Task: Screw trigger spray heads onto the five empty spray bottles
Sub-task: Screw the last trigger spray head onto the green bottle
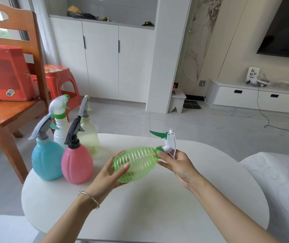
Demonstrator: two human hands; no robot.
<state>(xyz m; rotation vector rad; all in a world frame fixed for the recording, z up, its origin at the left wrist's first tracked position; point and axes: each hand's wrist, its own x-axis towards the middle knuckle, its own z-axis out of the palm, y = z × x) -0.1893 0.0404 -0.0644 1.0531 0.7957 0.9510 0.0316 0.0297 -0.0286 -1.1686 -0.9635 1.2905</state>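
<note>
Both hands [108, 174] tilt green bottle [136, 163] beside four capped bottles [77, 165]

A home living room: wall-mounted TV [287, 27] at 2 o'clock above a low console [256, 97], white cupboards [101, 62] at 12, wooden chair [12, 109] at 10.

My one head camera looks forward and down, close over the white table [192, 199], toward the cabinets [101, 58].

Grey tiled floor [157, 123], white cabinets [101, 60], a wooden chair [17, 106], wall-mounted television [287, 27].
</note>
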